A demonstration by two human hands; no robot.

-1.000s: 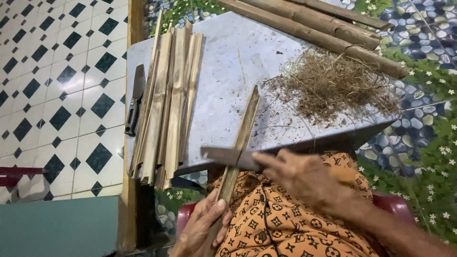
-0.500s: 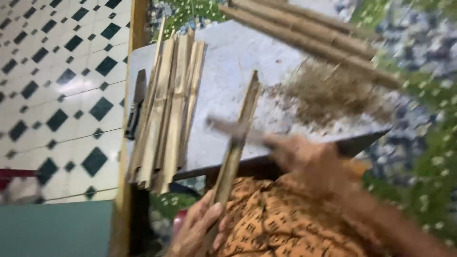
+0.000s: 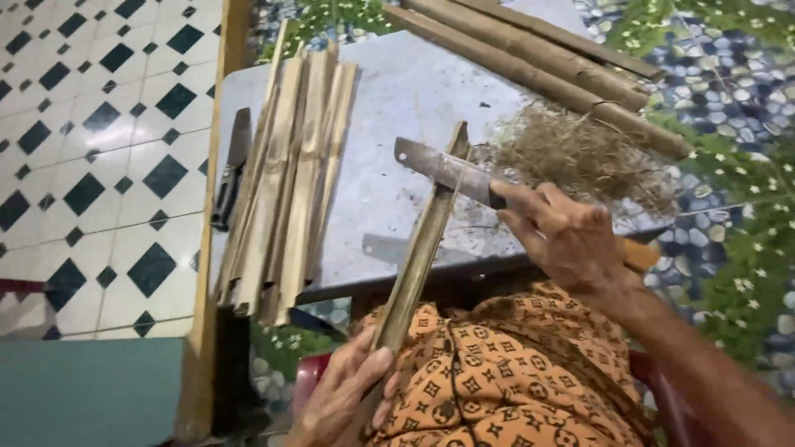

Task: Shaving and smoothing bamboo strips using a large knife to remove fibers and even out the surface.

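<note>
A black-and-white checked tile floor [image 3: 91,149] fills the left of the view, and a cloth printed with blue pebbles and green leaves [image 3: 729,165] covers the right. Between them stands a grey, scuffed flat tabletop [image 3: 389,108], edged on its left by a yellow wooden post [image 3: 211,248]. Three long brown bamboo poles [image 3: 538,58] lie slantwise across the table's far right corner. A stack of pale split bamboo slats [image 3: 290,182] lies lengthwise on the left part of the table, its near ends hanging over the edge. Just beside the stack, to its left, rests a dark-handled knife [image 3: 232,170]. A heap of dry, tangled bamboo shavings [image 3: 580,153] sits on the right of the table, touching the nearest pole.

The person's lap is covered by orange patterned fabric [image 3: 513,389]. A single narrow bamboo strip [image 3: 418,257] slants from the lap up over the table edge. The left hand [image 3: 344,397] clasps its lower end, fingers curled around it. The right hand [image 3: 563,236] is clenched on the handle of a broad, worn steel blade [image 3: 443,170], whose edge lies across the strip's upper end, touching it.
</note>
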